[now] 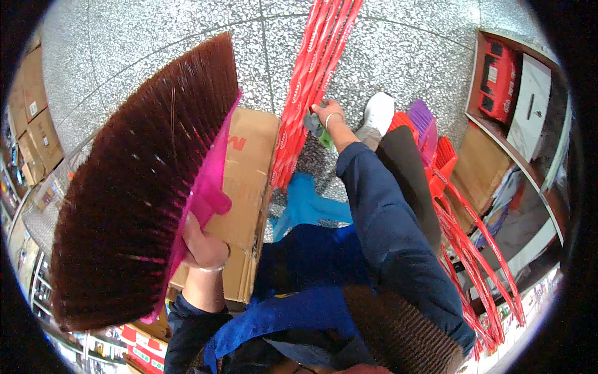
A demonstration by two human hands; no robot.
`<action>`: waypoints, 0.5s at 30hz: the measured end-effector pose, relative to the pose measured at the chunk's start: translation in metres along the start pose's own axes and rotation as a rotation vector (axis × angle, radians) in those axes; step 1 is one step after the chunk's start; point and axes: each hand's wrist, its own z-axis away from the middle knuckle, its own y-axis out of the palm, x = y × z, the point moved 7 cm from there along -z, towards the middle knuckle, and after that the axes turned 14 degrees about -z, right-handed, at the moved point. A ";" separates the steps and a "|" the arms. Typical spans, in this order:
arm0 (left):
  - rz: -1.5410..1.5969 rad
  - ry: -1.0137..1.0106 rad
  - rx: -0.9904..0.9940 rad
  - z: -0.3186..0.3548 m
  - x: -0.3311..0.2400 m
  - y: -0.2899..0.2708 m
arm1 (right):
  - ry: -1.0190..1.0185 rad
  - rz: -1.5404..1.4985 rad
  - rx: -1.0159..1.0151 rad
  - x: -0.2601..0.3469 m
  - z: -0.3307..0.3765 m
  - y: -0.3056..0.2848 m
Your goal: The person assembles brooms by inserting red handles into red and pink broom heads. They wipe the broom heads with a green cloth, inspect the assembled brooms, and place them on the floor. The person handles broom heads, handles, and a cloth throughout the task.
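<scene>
My left hand [204, 244] is closed on a magenta broom head [208, 187] with a wide fan of dark brown bristles [137, 187]. The bristles face left and upward, and most of my fingers are hidden behind the plastic. On the right, my right hand [329, 113] is closed around a crumpled grey-green cloth [316, 126]. The cloth lies against a bundle of long poles in red printed wrapping [311, 68], which slants up and away over the floor. How far the fingers reach around the poles is unclear.
A cardboard box [246, 181] stands beside the broom head. A blue plastic piece [305, 202] is by my lap. To my right lean several red-wrapped brooms [445, 159], one with purple bristles [423, 121], near a shelf unit [529, 118]. My shoe [379, 112] rests on the speckled floor [411, 37].
</scene>
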 end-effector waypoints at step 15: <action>-0.195 0.201 -0.108 -0.006 -0.001 0.001 | -0.252 -0.014 0.067 0.006 0.018 0.001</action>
